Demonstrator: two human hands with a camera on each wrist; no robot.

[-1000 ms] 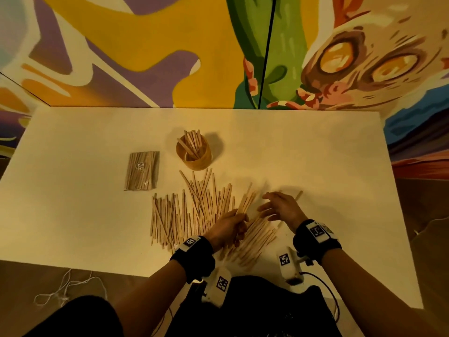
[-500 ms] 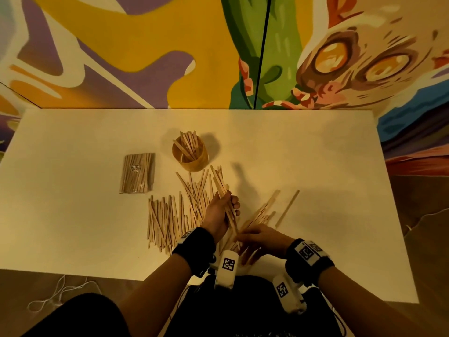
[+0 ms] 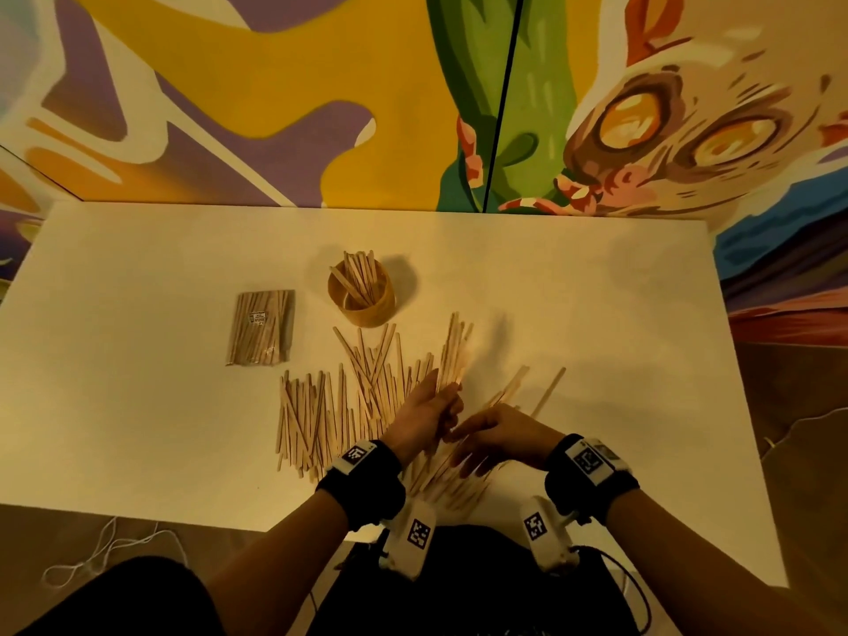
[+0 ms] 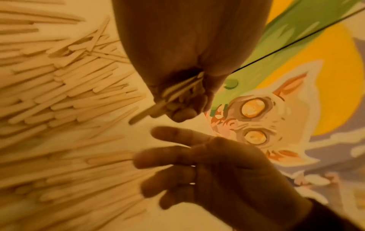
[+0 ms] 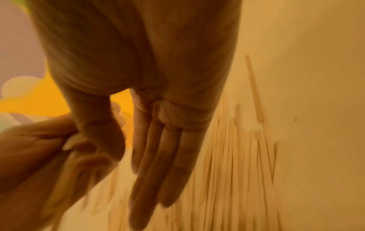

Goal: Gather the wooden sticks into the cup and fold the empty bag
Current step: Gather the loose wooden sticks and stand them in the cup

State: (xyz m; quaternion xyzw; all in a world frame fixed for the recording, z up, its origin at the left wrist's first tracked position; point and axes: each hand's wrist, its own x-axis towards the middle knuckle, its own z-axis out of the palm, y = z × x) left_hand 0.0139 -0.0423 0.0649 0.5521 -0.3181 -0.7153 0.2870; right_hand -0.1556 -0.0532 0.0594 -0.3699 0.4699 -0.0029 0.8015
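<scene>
Many loose wooden sticks (image 3: 330,415) lie spread on the white table (image 3: 137,406), near its front edge. My left hand (image 3: 431,415) grips a bundle of sticks (image 3: 454,351) that points up and away; their lower ends (image 4: 158,107) poke out of my fist. My right hand (image 3: 495,438) hovers just right of it with fingers (image 5: 158,164) straight, over more sticks (image 5: 237,171), holding nothing. A round wooden cup (image 3: 362,298) with several sticks in it stands behind the pile. A clear bag (image 3: 261,327) lies left of the cup and still shows sticks inside.
A painted wall (image 3: 413,98) rises right behind the table's far edge. A white cord (image 3: 96,557) lies on the floor at the front left. Two single sticks (image 3: 546,392) lie apart to the right of the pile.
My left hand has lifted a bundle of sticks off the table and raised it further. My right hand drew back toward me, then moved up beside the left hand.
</scene>
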